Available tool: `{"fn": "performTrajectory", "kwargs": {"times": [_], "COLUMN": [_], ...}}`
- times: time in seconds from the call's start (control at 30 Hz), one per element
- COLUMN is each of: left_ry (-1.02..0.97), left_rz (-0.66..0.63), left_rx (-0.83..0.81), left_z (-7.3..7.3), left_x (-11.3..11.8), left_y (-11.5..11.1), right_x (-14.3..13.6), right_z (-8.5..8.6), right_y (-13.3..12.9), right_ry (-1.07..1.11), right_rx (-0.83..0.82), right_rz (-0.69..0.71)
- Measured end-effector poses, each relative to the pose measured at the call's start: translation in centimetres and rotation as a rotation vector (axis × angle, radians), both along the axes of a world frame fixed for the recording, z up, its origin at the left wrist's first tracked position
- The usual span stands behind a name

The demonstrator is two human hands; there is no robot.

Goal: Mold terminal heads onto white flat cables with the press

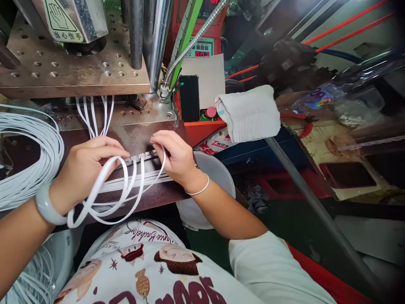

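Hands [90, 166] [177, 158] pinching metal strip [149, 155], white cables [95, 184] looping over bench edge [172, 197], press plate [85, 79] apart

Press label [64, 21]: 当心伤手

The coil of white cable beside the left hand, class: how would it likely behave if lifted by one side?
The coil of white cable would probably sag, its thin strands bending in smooth curves. Its many turns suggest some weight. With no tie visible, the loops may slide apart.
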State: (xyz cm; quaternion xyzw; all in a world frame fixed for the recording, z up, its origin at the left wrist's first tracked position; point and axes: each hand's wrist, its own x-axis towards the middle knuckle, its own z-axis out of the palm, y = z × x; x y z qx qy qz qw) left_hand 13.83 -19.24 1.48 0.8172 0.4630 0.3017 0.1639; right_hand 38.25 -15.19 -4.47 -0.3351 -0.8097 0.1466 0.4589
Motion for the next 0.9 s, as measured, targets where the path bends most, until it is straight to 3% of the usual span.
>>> {"fn": "performTrajectory", "kwargs": {"times": [0.1, 0.23, 0.43, 0.67, 0.77, 0.9], "left_ry": [-0.044, 0.049, 0.185, 0.346, 0.31, 0.255], "left_rz": [0.001, 0.039, -0.024, -0.18, -0.159, -0.089], "left_rx": [-0.034, 0.087, 0.254, 0.467, 0.445, 0.29], "left_z": [-1.1, -2.2, -1.7, -1.6, -2.0, -1.9], "left_x": [0.0, 0.1, 0.3, 1.5, 1.3, 0.0], "left_y": [0.2, 0.0, -0.4, -1.1, -0.9, -0.4], "right_x": [-0.1, -0.3, -0.1, 0.5, 0.5, 0.4], "right_z": [0.2, 0.1, 0.0, 0.6, 0.6, 0.4], "right_y": [0.0, 0.2, 0.0, 0.0, 0.1, 0.1], "right_ry": [0.112, 0.227, 0.216, -0.009, -0.033, -0.042], "right_rx": [-0.05, -0.104, -0.22, -0.161, -0.142, -0.116], "right_rz": [-0.004, 0.027, 0.042, 0.09, 0.114, 0.148]}}
